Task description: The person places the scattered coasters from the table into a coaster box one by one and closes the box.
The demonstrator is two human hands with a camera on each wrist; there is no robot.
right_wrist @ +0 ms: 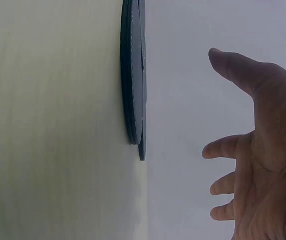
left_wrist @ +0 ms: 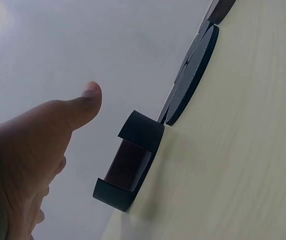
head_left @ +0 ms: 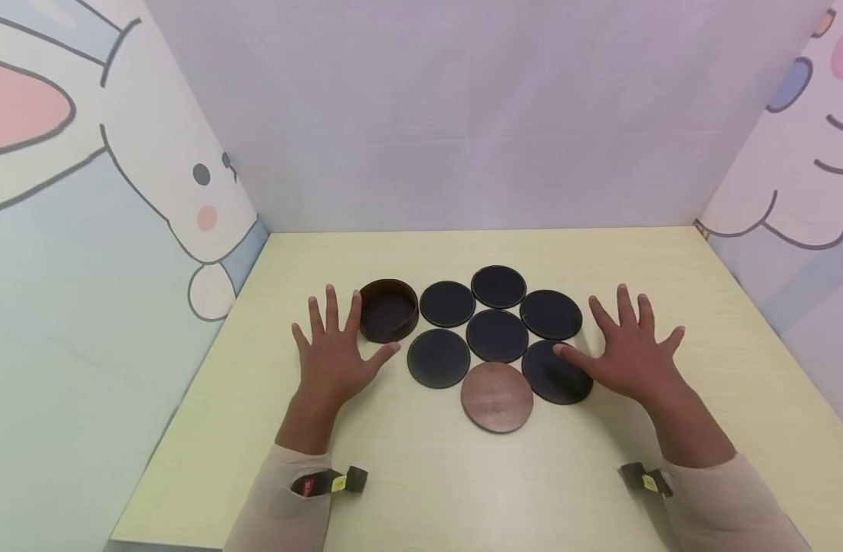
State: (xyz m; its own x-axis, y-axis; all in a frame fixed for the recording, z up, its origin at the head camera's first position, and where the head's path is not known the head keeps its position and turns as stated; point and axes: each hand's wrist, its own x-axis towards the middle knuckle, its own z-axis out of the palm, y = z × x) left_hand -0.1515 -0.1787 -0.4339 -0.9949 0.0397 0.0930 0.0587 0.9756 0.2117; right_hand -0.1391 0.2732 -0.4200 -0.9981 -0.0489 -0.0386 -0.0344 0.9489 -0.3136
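Note:
Both hands hover with spread fingers and hold nothing. My left hand (head_left: 331, 360) is beside a dark round coaster holder (head_left: 389, 310), whose wall has a cut-out, seen in the left wrist view (left_wrist: 127, 160). To its right lie several black round coasters (head_left: 497, 336) and one brown coaster (head_left: 497, 397), flat and close together. My right hand (head_left: 631, 356) is at the right of the group, its thumb over the nearest black coaster (head_left: 555, 376) in the head view. The right wrist view shows that hand (right_wrist: 268, 165) apart from the coasters (right_wrist: 135, 75).
The coasters lie on a pale wood-grain table (head_left: 407, 491). A plain light wall (head_left: 462, 115) stands behind it, with cartoon-printed panels on the left (head_left: 83, 307) and right (head_left: 794, 253). Each wrist wears a dark strap.

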